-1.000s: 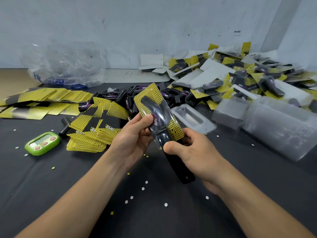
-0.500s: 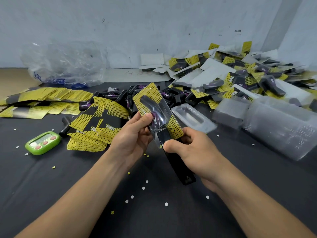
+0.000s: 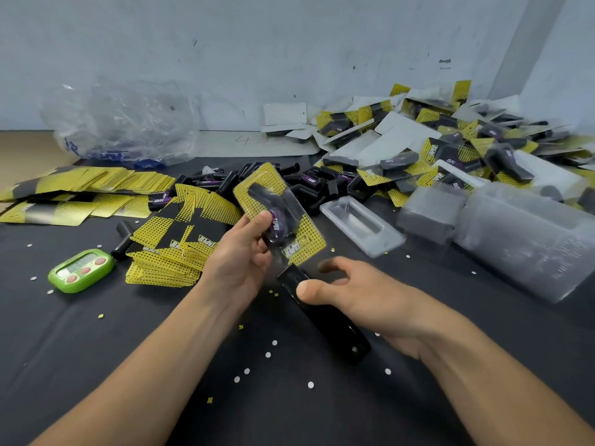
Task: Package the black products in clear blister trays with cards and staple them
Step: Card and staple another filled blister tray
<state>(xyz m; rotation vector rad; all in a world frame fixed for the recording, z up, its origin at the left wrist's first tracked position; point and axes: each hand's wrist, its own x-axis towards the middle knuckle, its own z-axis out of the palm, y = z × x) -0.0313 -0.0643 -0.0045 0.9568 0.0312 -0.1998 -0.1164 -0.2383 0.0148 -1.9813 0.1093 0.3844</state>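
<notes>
"What covers the dark surface?"

"Far right, a heap of finished packs. In front of it are stacked clear trays, and to the left, fanned yellow cards."

"And the blister pack?"

"It's held above the surface mid-view. Its long axis slants from far left to near right, and its rounded end points away. The left hand has its grip pinching the pack's left edge, thumb on the front."

"The stapler?"

"Same slant, mouth just below the pack's near end. The right hand has a loose grip round it, thumb on top."

"Anything smaller?"

"A green timer, near left."
</notes>
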